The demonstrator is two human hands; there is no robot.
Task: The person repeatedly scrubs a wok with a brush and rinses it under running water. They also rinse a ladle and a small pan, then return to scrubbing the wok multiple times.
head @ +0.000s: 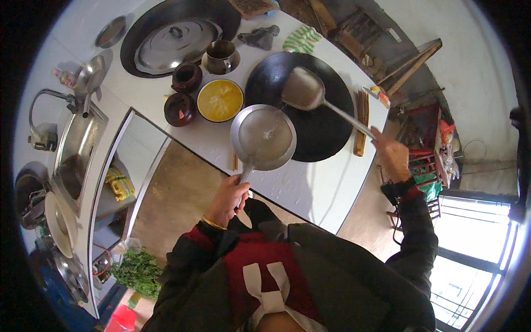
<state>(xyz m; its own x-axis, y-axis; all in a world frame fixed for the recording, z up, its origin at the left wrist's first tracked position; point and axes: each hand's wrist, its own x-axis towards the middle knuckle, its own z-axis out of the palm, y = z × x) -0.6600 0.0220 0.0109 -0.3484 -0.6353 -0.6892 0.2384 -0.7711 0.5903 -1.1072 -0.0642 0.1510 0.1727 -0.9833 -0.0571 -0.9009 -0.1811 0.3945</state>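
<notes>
My left hand [228, 200] grips the handle of a large round metal ladle [238, 124]. The ladle's bowl is held level over the counter and the near-left rim of a dark wok [319, 141]. A small white patch shows inside the bowl; I cannot tell what it is. My right hand [392, 155] is closed around the long handle of a metal wok spatula [305, 89]. Its broad blade is over the wok's far side; whether it touches the wok is unclear. Left of the ladle sits a bowl [220, 101] of yellow liquid, perhaps beaten egg.
Two dark jars [179, 109] and a metal cup [220, 56] stand beside the bowl. Behind them is a second wok with a metal lid [176, 43]. A whisk-like bundle of sticks [361, 122] lies at right. A sink [79, 149] is at left; leafy greens [137, 272] lie below.
</notes>
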